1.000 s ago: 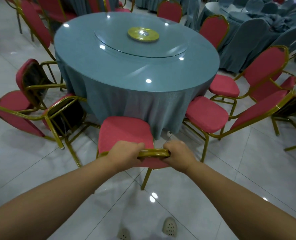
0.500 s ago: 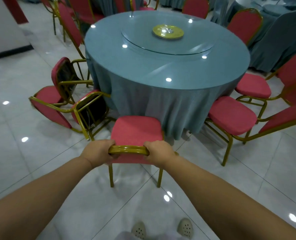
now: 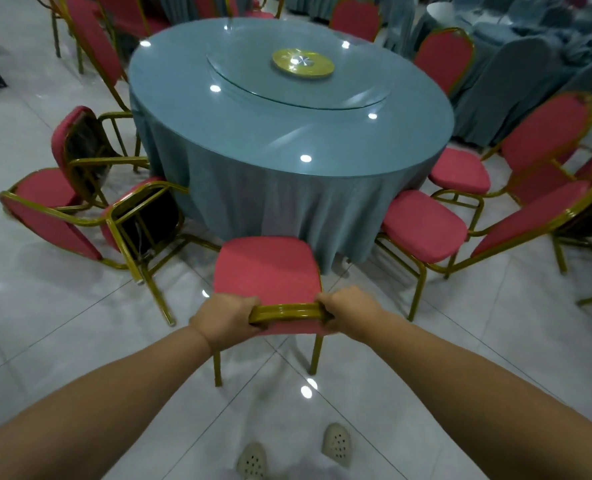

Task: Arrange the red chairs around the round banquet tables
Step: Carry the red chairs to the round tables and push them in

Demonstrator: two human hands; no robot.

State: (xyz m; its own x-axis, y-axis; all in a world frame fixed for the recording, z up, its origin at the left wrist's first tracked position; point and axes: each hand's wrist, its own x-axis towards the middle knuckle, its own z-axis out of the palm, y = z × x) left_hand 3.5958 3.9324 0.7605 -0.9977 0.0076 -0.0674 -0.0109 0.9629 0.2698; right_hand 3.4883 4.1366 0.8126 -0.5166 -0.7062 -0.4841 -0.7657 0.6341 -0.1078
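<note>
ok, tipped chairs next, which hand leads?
Left, probably. Both hands, left hand and right hand, grip the chair back; the tipped chairs lie on the left side, nearer that hand.

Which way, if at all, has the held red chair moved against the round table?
Yes. The red chair has swung from skewed to square-on toward the round table, both rear legs now showing.
</note>
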